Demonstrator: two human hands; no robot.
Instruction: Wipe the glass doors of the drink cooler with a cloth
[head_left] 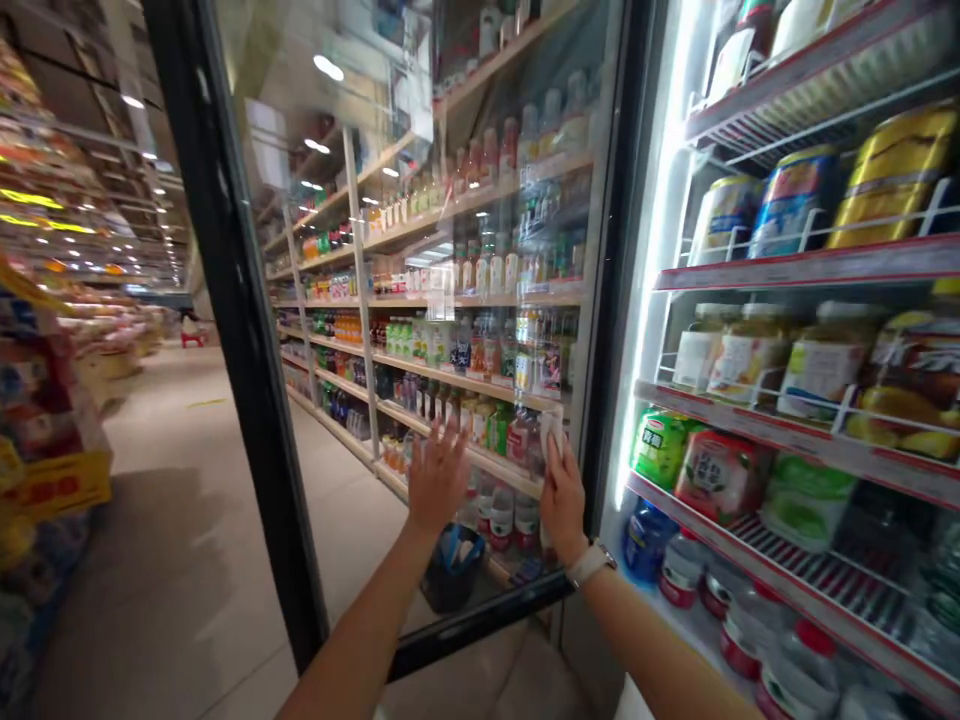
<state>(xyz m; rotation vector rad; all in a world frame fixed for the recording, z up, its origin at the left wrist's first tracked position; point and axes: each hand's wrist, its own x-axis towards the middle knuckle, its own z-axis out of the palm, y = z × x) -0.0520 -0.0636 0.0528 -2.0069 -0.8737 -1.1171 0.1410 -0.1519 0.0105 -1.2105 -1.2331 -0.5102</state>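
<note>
Before you stands the cooler door point(420, 350). On your right, cans point(795, 205) sit on a shelf point(802, 265) above bottles point(821, 365); the aisle point(180, 490) lies left.

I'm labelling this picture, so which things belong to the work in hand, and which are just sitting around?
In the work:
- white cloth or tissue, in the right hand
- black-framed glass door, left hand open before it

Just sitting around:
- gold can
- red pack
- yellow sign

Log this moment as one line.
Left hand: open, near glass door | Right hand: holds white cloth at glass door | Right of door: lit drinks shelves
</note>
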